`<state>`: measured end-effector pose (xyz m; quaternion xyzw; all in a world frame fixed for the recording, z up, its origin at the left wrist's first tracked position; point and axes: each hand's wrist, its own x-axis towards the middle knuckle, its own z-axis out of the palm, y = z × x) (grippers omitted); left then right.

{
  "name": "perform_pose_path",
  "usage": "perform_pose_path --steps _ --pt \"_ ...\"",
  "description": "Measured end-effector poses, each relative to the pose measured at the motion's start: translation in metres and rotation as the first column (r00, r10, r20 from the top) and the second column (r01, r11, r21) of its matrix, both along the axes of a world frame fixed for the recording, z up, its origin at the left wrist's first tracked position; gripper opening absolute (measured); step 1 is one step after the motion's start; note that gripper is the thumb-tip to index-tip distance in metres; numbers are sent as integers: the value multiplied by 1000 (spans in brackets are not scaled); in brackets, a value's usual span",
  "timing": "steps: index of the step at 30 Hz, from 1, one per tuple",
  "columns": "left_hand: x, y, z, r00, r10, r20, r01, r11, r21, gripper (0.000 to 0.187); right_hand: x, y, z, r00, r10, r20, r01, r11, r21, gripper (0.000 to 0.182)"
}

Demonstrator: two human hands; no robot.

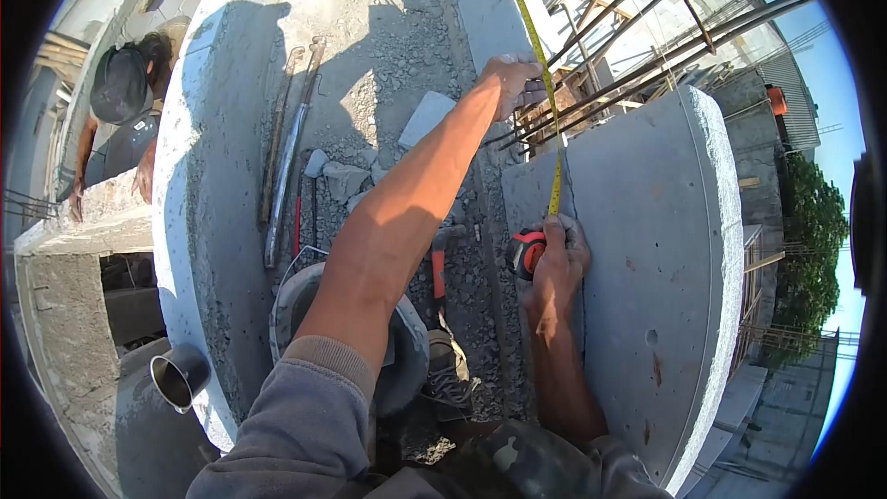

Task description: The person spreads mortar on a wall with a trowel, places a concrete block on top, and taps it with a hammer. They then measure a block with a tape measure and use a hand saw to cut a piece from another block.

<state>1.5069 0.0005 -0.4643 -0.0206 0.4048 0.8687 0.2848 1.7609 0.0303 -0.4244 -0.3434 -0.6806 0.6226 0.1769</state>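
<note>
A yellow tape [528, 23] stretches from the top of the view along the concrete wall down to a red and black tape measure case [527, 252]. My right hand [559, 263] is closed around the case, with the thumb on the blade where it comes out. Farther up, my left hand [511, 85] holds the blade at its fingertips, near the wall's upper part and beside the rebar rods [647, 60]. Between the two hands the blade passes over the edge of a grey concrete panel [637, 249].
A bucket [407, 360], a hammer [439, 268], metal bars [291, 166] and concrete chunks [428, 120] lie in the trench. A metal cup [180, 377] stands on the left ledge. Beyond that ledge another person in a dark cap [120, 85] bends down.
</note>
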Motion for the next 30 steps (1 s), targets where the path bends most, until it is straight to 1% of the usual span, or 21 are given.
perform_pose_path --steps 5,9,12,14,22,28,30 --pt "1 -1 1 1000 -5 -8 5 1000 -19 21 1 2 -2 1000 18 -13 -18 999 -43 22" --pt "0 -2 2 1000 -21 12 22 1000 -17 20 1 1 2 1000 16 0 -16 999 -34 22" --pt "0 -1 3 999 32 38 -32 999 0 18 1 1 3 1000 9 22 -9 999 -35 21" --pt "1 -2 3 999 28 37 -28 1000 -1 18 1 1 2 1000 13 10 -13 998 -60 21" --pt "4 -3 7 999 42 34 -42 999 -6 18 0 2 -4 1000 10 -24 -12 998 -62 22" --pt "1 -3 6 998 41 52 -40 999 -12 18 1 4 0 1000 17 8 -16 999 -45 22" --pt "2 -6 7 998 4 69 -3 1000 -27 17 3 2 2 999 23 22 -22 999 -44 22"
